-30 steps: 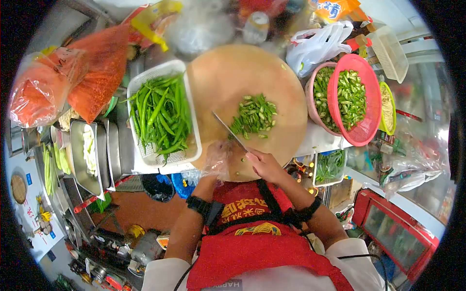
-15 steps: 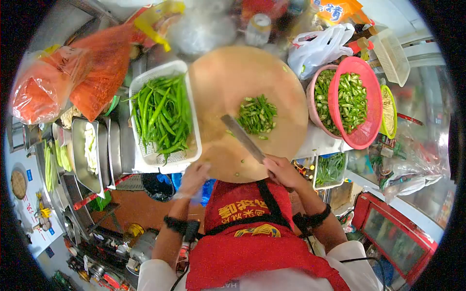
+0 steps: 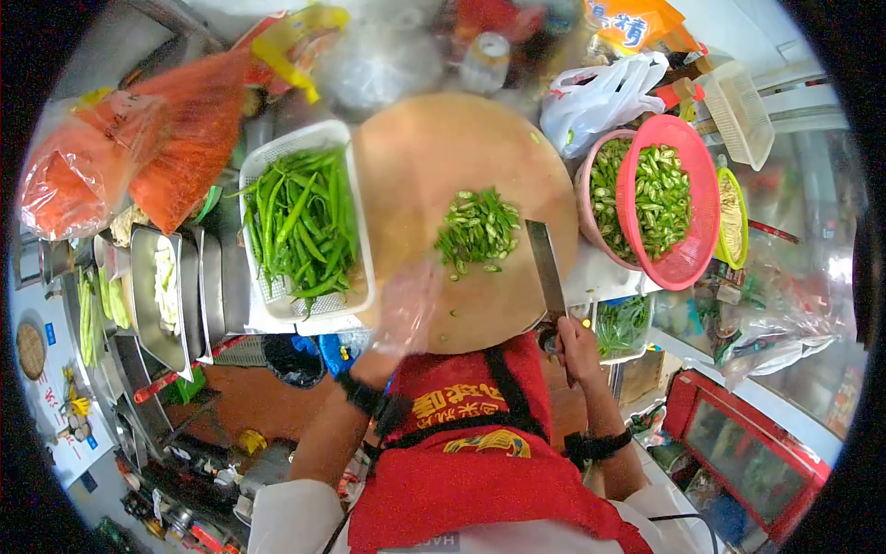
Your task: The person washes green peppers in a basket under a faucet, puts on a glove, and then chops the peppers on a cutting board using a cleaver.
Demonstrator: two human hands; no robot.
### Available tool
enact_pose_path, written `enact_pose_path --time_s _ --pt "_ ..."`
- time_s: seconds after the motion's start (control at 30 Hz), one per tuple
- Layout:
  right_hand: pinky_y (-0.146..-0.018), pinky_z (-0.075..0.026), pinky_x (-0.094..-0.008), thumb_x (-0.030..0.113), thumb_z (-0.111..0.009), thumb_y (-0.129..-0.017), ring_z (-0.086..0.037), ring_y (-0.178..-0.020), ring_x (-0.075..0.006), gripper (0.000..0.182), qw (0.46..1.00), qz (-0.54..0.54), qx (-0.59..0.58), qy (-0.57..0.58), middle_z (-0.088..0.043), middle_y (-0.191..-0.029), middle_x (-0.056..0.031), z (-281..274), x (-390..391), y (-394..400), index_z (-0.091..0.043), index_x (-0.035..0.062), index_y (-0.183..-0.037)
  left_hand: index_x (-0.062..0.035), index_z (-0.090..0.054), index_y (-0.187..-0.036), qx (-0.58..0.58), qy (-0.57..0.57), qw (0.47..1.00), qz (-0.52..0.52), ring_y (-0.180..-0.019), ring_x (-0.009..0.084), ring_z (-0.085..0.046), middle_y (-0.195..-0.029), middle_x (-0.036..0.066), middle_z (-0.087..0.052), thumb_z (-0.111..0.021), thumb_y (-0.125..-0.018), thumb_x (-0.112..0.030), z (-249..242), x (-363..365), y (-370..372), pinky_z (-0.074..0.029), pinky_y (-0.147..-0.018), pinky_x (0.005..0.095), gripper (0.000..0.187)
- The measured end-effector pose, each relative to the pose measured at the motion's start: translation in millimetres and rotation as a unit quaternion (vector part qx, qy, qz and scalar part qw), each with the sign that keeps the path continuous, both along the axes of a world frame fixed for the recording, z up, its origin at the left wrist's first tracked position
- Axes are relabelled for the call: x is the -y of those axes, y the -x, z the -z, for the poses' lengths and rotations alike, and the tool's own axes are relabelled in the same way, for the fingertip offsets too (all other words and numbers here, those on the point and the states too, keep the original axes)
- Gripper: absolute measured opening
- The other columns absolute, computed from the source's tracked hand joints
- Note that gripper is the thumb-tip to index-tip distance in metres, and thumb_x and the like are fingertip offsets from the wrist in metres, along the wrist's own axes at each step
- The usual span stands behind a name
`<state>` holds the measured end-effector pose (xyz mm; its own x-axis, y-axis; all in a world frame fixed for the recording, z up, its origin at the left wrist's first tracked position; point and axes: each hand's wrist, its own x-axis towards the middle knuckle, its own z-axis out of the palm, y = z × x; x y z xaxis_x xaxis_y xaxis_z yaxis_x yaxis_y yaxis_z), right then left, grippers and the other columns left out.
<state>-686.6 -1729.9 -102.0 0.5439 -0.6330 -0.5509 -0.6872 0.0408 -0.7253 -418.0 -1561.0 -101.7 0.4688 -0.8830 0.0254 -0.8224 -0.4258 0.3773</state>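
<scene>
My right hand grips the handle of a cleaver at the right edge of the round wooden chopping board. The blade points away from me, to the right of a pile of cut green chilies. My left hand is smeared by motion over the board's near left part, close to the pile; its fingers cannot be made out. Beside the board on the left stands a white basket of whole green chilies.
On the right, a pink colander of cut chilies overlaps a pink bowl holding more. A white plastic bag lies behind them. Metal trays and a red-orange bag are at the left. A can stands behind the board.
The cleaver has swung from left of the chili pile to its right, with my right hand moving rightward. My left hand has moved from the near edge forward over the board.
</scene>
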Motion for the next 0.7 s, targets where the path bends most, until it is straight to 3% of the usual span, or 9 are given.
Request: enact_pose_path --time_s 0.13,0.2,0.23,0.3,0.43,0.5,0.53,0.6,0.7 --pt "-0.041 -0.033 -0.0244 0.039 -0.042 -0.094 -0.041 -0.045 -0.0081 0.037 0.999 0.02 0.046 -0.005 -0.043 -0.054 0.0006 -10.9 -6.1 -10.1 -0.054 0.0038 -0.087 -0.0048 -0.054 -0.098 -0.073 -0.048 0.988 -0.128 -0.076 0.0346 -0.061 -0.082 0.019 -0.061 -0.055 -0.084 -0.025 12.4 53.4 -15.1 -0.049 -0.065 0.0433 0.024" --pt "-0.095 -0.038 -0.0369 0.035 -0.042 -0.093 -0.052 -0.113 -0.0313 0.044 0.998 -0.011 -0.056 -0.029 -0.056 -0.118 -0.0195 -13.5 -3.6 -10.1 -0.05 0.0046 -0.125 -0.0044 -0.055 -0.101 -0.104 -0.078 0.983 -0.131 -0.084 0.036 -0.059 -0.091 0.021 -0.059 -0.057 -0.083 -0.025 15.2 64.8 -20.4 -0.048 -0.071 0.0449 0.027" --pt "-0.095 -0.038 -0.0369 0.035 -0.042 -0.093 -0.052 -0.113 -0.0313 0.044 0.998 -0.005 -0.055 -0.03 -0.056 -0.118 -0.0195 -6.8 -4.0 -6.5 -0.05 0.0046 -0.125 -0.0039 -0.055 -0.105 -0.134 -0.11 0.975 -0.138 -0.092 0.0373 -0.057 -0.1 0.022 -0.058 -0.059 -0.082 -0.024 15.2 68.4 -21.7 -0.047 -0.077 0.0464 0.03" --pt "-0.041 -0.034 -0.0252 0.036 -0.043 -0.094 -0.043 -0.045 -0.0089 0.035 0.997 -0.008 0.0 0.072 -0.046 -0.054 0.0 8.5 -6.7 0.0 -0.055 0.0036 -0.092 -0.0052 -0.055 -0.101 -0.107 -0.078 0.983 -0.124 -0.085 0.0369 -0.059 -0.093 0.021 -0.059 -0.058 -0.081 -0.023 25.7 67.0 -21.6 -0.048 -0.073 0.0463 0.027" --pt "-0.042 -0.034 -0.025 0.036 -0.043 -0.094 -0.044 -0.045 -0.0089 0.034 0.998 -0.002 -0.019 0.059 -0.047 -0.054 -0.0002 4.8 -5.4 -1.2 -0.056 0.0046 -0.094 -0.0061 -0.055 -0.096 -0.043 0.014 0.99 -0.131 -0.083 0.0364 -0.059 -0.091 0.019 -0.056 -0.059 -0.077 -0.018 33.3 64.6 -18.6 -0.049 -0.069 0.0452 0.023" --pt "-0.093 -0.039 -0.0392 0.042 -0.041 -0.092 -0.052 -0.109 -0.0381 0.045 0.993 -0.002 -0.119 -0.016 -0.058 -0.114 -0.0208 -2.7 -3.1 -4.8 -0.052 0.0139 -0.125 -0.0056 -0.055 -0.096 -0.047 -0.002 0.991 -0.128 -0.085 0.0359 -0.057 -0.093 0.019 -0.054 -0.06 -0.076 -0.017 30.1 63.5 -18.5 -0.049 -0.069 0.0447 0.023" --pt "-0.093 -0.039 -0.0392 0.042 -0.041 -0.092 -0.052 -0.109 -0.0381 0.045 0.993 -0.002 -0.118 -0.015 -0.058 -0.114 -0.0208 0.2 -4.1 -4.0 -0.052 0.0139 -0.125 -0.005 -0.056 -0.095 -0.052 -0.019 0.991 -0.126 -0.088 0.0353 -0.056 -0.095 0.018 -0.052 -0.06 -0.075 -0.016 27.9 62.9 -18.7 -0.049 -0.069 0.0443 0.024" --pt "-0.041 -0.034 -0.0241 0.037 -0.043 -0.094 -0.043 -0.044 -0.0083 0.035 0.999 0.011 -0.018 0.043 -0.047 -0.055 -0.0006 11.7 -8.1 0.9 -0.057 0.0058 -0.097 -0.0049 -0.057 -0.094 -0.054 -0.018 0.99 -0.129 -0.088 0.0347 -0.056 -0.094 0.018 -0.051 -0.06 -0.074 -0.016 21.9 62.4 -16.8 -0.049 -0.07 0.0441 0.023" --pt "-0.041 -0.034 -0.024 0.038 -0.043 -0.094 -0.043 -0.044 -0.0078 0.036 0.998 0.01 -0.041 0.035 -0.046 -0.055 -0.0004 19.3 -7.2 3.1 -0.057 0.0048 -0.101 -0.0047 -0.058 -0.093 -0.045 -0.022 0.99 -0.131 -0.088 0.0336 -0.055 -0.093 0.017 -0.051 -0.06 -0.074 -0.016 17.6 62.9 -17.4 -0.049 -0.072 0.0437 0.022"
